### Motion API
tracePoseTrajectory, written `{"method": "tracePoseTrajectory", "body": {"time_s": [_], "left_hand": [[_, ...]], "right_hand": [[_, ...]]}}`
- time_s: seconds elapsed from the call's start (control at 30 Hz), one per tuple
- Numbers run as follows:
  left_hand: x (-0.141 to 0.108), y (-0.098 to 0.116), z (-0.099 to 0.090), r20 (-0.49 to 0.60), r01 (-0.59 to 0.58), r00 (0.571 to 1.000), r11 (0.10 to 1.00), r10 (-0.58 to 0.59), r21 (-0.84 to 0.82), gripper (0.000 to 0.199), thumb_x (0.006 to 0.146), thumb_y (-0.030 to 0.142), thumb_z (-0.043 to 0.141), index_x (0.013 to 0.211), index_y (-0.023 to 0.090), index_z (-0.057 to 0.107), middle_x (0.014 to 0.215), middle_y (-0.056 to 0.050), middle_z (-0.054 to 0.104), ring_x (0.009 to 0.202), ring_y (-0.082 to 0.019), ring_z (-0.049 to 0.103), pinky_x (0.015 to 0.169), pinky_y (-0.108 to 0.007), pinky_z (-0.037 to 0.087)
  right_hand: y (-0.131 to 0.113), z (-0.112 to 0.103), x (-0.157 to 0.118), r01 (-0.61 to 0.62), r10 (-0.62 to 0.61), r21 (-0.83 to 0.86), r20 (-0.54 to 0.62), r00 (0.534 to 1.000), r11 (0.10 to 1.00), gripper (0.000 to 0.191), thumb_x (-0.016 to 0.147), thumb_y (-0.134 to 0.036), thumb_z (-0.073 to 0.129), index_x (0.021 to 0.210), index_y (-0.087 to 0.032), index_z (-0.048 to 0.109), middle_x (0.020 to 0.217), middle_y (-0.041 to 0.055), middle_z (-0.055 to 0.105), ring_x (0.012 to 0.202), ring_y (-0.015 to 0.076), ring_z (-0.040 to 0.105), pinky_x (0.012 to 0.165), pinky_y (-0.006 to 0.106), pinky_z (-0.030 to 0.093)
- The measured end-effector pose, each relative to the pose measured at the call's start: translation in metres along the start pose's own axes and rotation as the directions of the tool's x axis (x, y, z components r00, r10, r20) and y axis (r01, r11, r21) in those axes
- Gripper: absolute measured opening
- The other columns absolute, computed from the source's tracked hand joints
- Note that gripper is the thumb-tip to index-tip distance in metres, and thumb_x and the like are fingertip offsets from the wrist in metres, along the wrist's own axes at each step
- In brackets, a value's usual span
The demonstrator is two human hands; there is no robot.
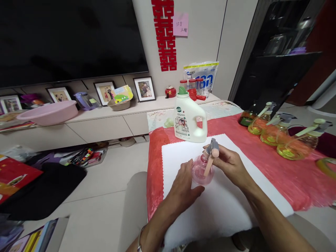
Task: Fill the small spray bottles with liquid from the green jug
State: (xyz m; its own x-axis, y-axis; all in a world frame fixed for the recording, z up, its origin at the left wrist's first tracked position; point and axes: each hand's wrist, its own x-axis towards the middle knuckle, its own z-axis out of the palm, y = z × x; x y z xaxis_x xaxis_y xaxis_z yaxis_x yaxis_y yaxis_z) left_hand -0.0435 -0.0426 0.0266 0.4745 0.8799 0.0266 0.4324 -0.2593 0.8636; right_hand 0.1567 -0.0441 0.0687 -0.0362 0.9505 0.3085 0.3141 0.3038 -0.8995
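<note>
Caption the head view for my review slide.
Left hand at a pink bottle, right hand holding its sprayer, a white jug behind.

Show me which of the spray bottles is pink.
The pink spray bottle on the white cloth, between the left hand and right hand; the three others at the picture's right show yellow at their bases.

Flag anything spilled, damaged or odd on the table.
One oddity: the white jug stands uncapped, its threaded neck bare; a pale green piece, possibly its cap, lies left of it. No spill visible. The pink spray bottle shows no obvious damage.
</note>
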Motion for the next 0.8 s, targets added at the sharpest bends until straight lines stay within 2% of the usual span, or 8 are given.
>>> {"method": "tracePoseTrajectory", "body": {"time_s": [0.13,0.27,0.57,0.8], "left_hand": [[-0.001,0.007,-0.005,-0.033,-0.021,0.999,1.0,0.022,0.015,0.073,0.074,0.013,0.067,0.143,0.022,0.045,0.137,-0.014,0.052,0.129,-0.032,0.051,0.111,-0.055,0.042],[0.002,0.015,-0.006,-0.107,-0.036,0.994,0.999,0.039,0.023,0.062,0.078,0.014,0.064,0.138,0.021,0.05,0.134,-0.014,0.056,0.125,-0.031,0.055,0.108,-0.054,0.045],[0.012,0.022,-0.001,-0.239,-0.198,0.953,0.98,0.187,-0.024,0.043,0.086,0.02,0.065,0.128,0.019,0.059,0.126,-0.012,0.063,0.117,-0.026,0.062,0.104,-0.048,0.051],[0.016,0.02,0.005,-0.274,-0.224,0.94,0.973,0.204,-0.045,0.044,0.084,0.016,0.067,0.128,0.019,0.061,0.126,-0.012,0.063,0.115,-0.025,0.063,0.103,-0.045,0.052]], "right_hand": [[0.002,0.001,0.001,0.01,-0.01,0.021,-0.006,1.0,1.0,0.044,0.09,-0.057,0.063,0.108,-0.017,0.068,0.103,0.0044,0.065,0.088,0.0115,0.061,0.077,0.022,0.051],[0.001,0.004,0.004,0.028,-0.028,0.026,0.004,1.0,0.999,0.043,0.09,-0.055,0.064,0.11,-0.017,0.069,0.103,0.0048,0.065,0.091,0.0122,0.062,0.079,0.022,0.051],[-0.001,0.002,0.002,0.043,-0.043,0.015,-0.004,0.999,0.999,0.034,0.088,-0.05,0.068,0.101,-0.019,0.07,0.11,0.0038,0.065,0.1,0.0132,0.062,0.084,0.021,0.05],[0.007,0.0,0.005,-0.003,0.007,0.15,-0.028,1.0,0.989,0.037,0.086,-0.053,0.07,0.102,-0.02,0.07,0.109,0.0031,0.065,0.097,0.014,0.062,0.082,0.023,0.05]]}}
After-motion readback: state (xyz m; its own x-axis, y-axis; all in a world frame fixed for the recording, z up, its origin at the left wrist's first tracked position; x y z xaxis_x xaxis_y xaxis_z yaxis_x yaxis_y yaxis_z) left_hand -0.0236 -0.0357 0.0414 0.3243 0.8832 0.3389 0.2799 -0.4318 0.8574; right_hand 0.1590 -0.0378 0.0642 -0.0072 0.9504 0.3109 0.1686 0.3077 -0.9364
